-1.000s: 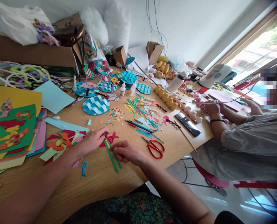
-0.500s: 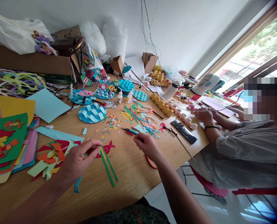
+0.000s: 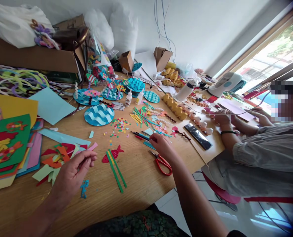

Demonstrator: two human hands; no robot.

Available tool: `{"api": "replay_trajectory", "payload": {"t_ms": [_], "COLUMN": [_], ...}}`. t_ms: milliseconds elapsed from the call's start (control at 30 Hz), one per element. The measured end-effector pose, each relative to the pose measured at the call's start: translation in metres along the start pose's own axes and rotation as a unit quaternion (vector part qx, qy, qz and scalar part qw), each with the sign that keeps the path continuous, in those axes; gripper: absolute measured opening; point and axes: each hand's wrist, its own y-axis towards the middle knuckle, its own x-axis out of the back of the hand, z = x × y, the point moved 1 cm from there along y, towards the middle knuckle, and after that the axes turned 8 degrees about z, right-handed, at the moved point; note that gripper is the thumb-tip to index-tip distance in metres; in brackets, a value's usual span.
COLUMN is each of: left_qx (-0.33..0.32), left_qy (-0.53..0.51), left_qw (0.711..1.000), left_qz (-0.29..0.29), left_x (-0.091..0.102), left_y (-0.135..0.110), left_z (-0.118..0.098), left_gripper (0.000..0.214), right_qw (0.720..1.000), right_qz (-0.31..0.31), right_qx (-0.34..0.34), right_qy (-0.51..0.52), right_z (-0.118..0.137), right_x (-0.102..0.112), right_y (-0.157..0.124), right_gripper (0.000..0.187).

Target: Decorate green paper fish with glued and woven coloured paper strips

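A red paper fish (image 3: 113, 154) lies on the table, with green paper strips (image 3: 117, 174) and a shorter yellow strip (image 3: 111, 157) across it. Left of the fish, my left hand (image 3: 73, 171) hovers with loosely bent fingers, thumb apart, holding nothing. My right hand (image 3: 162, 144) is beside dark pencils (image 3: 138, 135) and blue paper pieces. Its fingers are curled together; whether something is pinched there is hidden. Red-handled scissors (image 3: 162, 164) lie under the right wrist, partly covered. A twisted blue paper scrap (image 3: 84, 188) rests nearer to me.
Paper scraps (image 3: 60, 154) and stacked coloured sheets (image 3: 8, 141) lie at left. Behind are wavy blue discs (image 3: 99, 114), glue bottles (image 3: 128, 98), confetti dots (image 3: 120, 125) and paper strips (image 3: 143, 117). A phone (image 3: 198, 136) is at right, near a co-worker's hands (image 3: 224, 120).
My left hand has let go of the green strips, now lying over the red fish, and moved left. My right hand has shifted slightly towards the pencils, uncovering more of the scissors.
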Motion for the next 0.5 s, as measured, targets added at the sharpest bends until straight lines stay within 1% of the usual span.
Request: {"api": "replay_trajectory", "payload": {"t_ms": [33,100,233,300,367,500], "left_qx": [-0.018,-0.076,-0.204,-0.242,-0.249,-0.216], "left_qy": [0.011,0.045,0.110,0.128,0.141,0.155], "left_qw": [1.000,0.996,0.972,0.961,0.958,0.964], "left_qz": [-0.001,-0.008,-0.032,-0.028,-0.017,0.004], "left_x": [-0.001,-0.004,-0.013,-0.017,-0.020,-0.020], "left_y": [0.000,-0.001,-0.003,-0.004,-0.005,-0.005], "left_z": [0.000,-0.001,-0.003,-0.002,0.001,0.008], "left_gripper": [0.022,0.018,0.018,0.021,0.023,0.024], "right_qw": [1.000,0.999,0.997,0.996,0.996,0.996], "right_qz": [0.004,0.014,0.030,0.026,0.023,0.025], "right_qx": [-0.003,-0.007,-0.021,-0.024,-0.023,-0.013], "right_qy": [-0.009,-0.029,-0.073,-0.081,-0.083,-0.085], "right_z": [-0.002,-0.005,-0.006,-0.004,0.000,0.008], "right_x": [0.000,0.002,0.010,0.015,0.018,0.018], "right_y": [0.001,0.005,0.019,0.029,0.037,0.052], "right_gripper": [0.016,0.018,0.019,0.019,0.020,0.019]}}
